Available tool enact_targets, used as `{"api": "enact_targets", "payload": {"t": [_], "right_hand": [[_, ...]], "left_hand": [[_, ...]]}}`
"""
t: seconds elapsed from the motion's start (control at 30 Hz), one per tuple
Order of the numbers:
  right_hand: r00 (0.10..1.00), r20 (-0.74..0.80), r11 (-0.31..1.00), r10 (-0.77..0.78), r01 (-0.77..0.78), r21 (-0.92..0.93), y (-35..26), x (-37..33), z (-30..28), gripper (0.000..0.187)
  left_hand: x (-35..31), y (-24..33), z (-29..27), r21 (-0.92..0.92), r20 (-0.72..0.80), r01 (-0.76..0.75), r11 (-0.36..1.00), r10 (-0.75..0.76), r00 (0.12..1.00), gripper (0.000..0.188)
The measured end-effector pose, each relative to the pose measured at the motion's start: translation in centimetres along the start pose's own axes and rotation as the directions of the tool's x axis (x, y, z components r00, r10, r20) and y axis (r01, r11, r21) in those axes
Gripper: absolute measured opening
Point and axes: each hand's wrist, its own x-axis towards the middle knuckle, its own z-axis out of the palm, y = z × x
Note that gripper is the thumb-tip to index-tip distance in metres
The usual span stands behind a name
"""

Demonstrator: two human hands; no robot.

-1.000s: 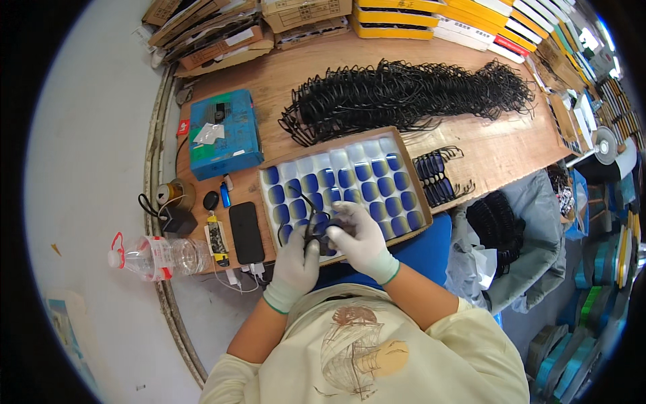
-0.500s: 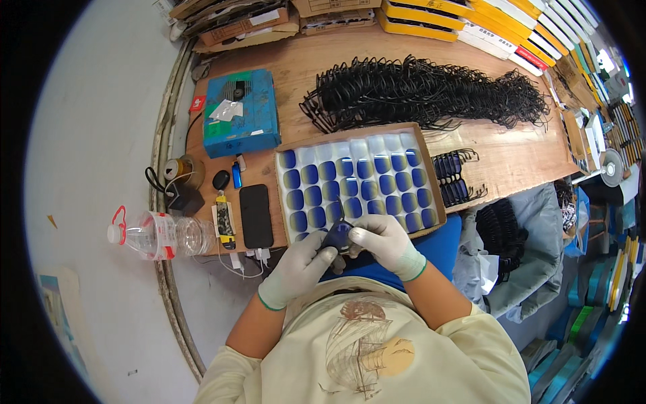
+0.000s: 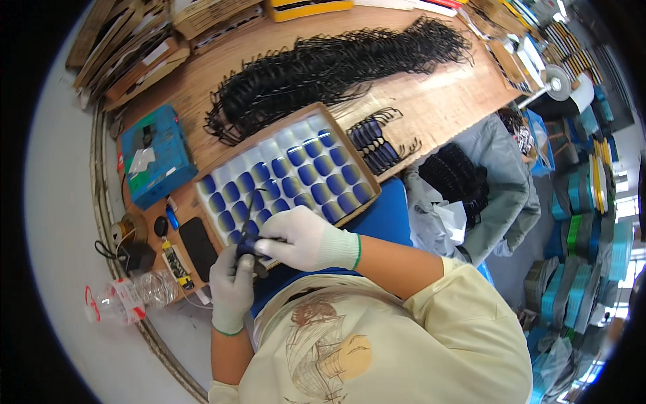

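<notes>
One dark spectacle frame (image 3: pixel 247 244) is at the near edge of a shallow cardboard tray (image 3: pixel 346 145), pinched between thumb and fingers of the left hand (image 3: pixel 232 286) and likewise of the right hand (image 3: pixel 306 236), both in white gloves. The tray holds rows of blue lenses (image 3: pixel 307 175) fading to yellow (its farthest row looks pale). Off to the left is a clear plastic bottle (image 3: pixel 151 289), contents too unclear to tell; on the right, a grey bag (image 3: pixel 515 202) gapes around a black bundle (image 3: pixel 454 178). Farther off, a blue box (image 3: pixel 165 161) bears a crumpled pale wrapper (image 3: pixel 141 160), and lens-fitted spectacles (image 3: pixel 373 145) lie just beside the tray. Beyond it stretches a long heap of black frames (image 3: pixel 336 67); cardboard cartons (image 3: pixel 134 57) stand stacked behind, near a yellow box (image 3: pixel 309 9).
</notes>
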Motion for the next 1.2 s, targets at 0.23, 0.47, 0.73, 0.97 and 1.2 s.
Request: {"api": "enact_targets", "payload": {"t": [0.23,0.47,0.73,0.97,1.2], "right_hand": [[0.993,0.108,0.993,-0.054,0.065,-0.097,-0.4,-0.7,-2.8,0.023],[0.977,0.013,0.889,0.213,-0.199,0.413,4.7,-2.7,1.0,0.03],[0.952,-0.261,0.962,-0.158,0.09,-0.256,9.9,-8.3,-7.5,0.024],[0.099,-0.873,0.075,0.478,-0.995,-0.072,26.8,-34.3,-18.3,0.091],[0.009,0.061,-0.007,0.998,-0.963,0.271,31.8,-43.8,-12.8,0.069]], "left_hand": [[-0.1,1.8,1.4,0.032,-0.015,-0.038,0.999,0.038,0.999,0.019],[0.9,1.8,3.3,0.33,0.05,-0.104,0.938,0.093,0.994,0.026],[2.1,4.4,8.2,0.287,0.13,-0.021,0.958,-0.017,0.991,0.019],[3.3,3.1,10.5,0.158,0.184,-0.035,0.987,0.005,0.983,0.022],[5.4,3.5,15.2,0.157,0.365,-0.07,0.985,0.008,0.931,0.023]]}}
